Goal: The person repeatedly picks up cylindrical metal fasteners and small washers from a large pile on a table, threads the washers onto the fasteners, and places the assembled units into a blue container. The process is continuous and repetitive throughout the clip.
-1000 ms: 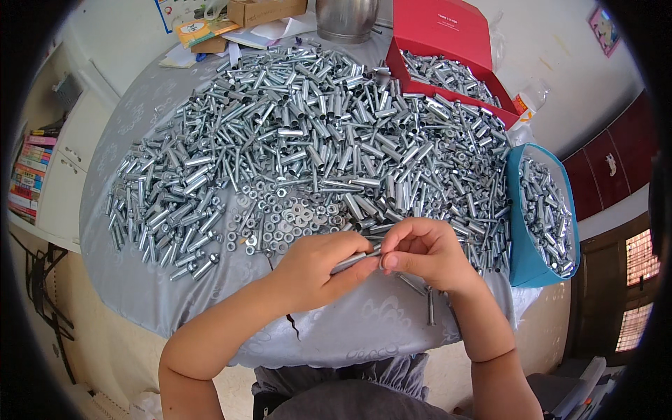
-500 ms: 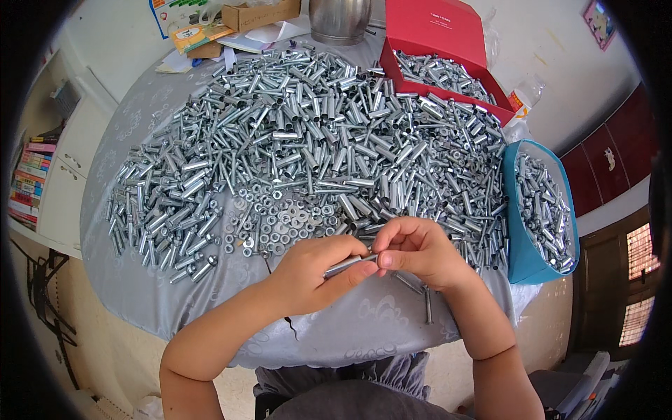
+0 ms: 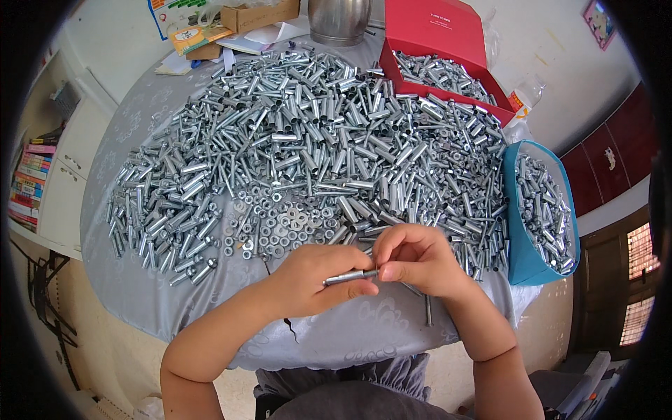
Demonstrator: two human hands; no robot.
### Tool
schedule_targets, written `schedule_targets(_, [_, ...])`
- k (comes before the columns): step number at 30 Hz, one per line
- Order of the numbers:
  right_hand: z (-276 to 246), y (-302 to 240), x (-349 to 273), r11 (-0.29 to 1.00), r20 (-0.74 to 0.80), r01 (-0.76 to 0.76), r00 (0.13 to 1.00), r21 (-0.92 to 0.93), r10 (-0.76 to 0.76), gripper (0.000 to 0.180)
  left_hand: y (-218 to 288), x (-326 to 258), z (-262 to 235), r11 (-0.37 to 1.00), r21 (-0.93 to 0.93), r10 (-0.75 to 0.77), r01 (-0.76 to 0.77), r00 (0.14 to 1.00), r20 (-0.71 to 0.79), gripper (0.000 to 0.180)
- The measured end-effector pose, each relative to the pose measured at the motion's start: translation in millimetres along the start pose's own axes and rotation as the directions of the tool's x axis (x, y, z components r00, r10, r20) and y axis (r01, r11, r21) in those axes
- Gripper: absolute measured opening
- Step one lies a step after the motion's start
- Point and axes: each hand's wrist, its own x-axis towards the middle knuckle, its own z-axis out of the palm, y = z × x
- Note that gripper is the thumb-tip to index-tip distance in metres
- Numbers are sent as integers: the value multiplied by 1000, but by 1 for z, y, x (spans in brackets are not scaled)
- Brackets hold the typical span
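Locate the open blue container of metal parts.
In the head view, the blue container stands at the right edge of the grey-clothed table, beside the silvery metal heap, below and right of the red box.

Far beyond the left hand (image 3: 315, 276), a metal pot (image 3: 339, 21) is standing near a cardboard box (image 3: 260, 14). Well to that hand's left, books (image 3: 31, 178) are resting beside white cabinet doors (image 3: 59, 210). Beyond and right of the right hand (image 3: 423, 262), a picture (image 3: 598, 24) is hanging.

White wall (image 3: 563, 98), dark-red cabinet (image 3: 579, 176)
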Motion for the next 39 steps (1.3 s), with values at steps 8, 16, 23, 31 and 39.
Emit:
schedule_targets(8, [14, -2, -4, 966, -191, -14, 981, -258, -36, 13, 2, -1, 3, 985, -60, -168, 162, 980, -105, 29])
schedule_targets(16, [13, 5, -2, 856, -156, 96, 967, -507, -200, 13, 3, 0, 4, 948, -168, -284, 270, 956, -67, 33])
schedule_targets(23, [14, 3, -3, 832, -145, 97, 967, -547, -208, 12, 2, 1, 4, 886, -316, -357, 340, 934, 7, 39])
schedule_targets(31, [10, 3, 0, 710, -63, 191, 947, -677, -315, 12, 10, 2, 2, 787, -435, -444, 437, 891, 94, 37])
schedule_targets(39, [15, 0, -1, 778, -77, 151, 966, -609, -247, 11, 5, 1, 4, 903, -273, -345, 332, 938, -1, 35])
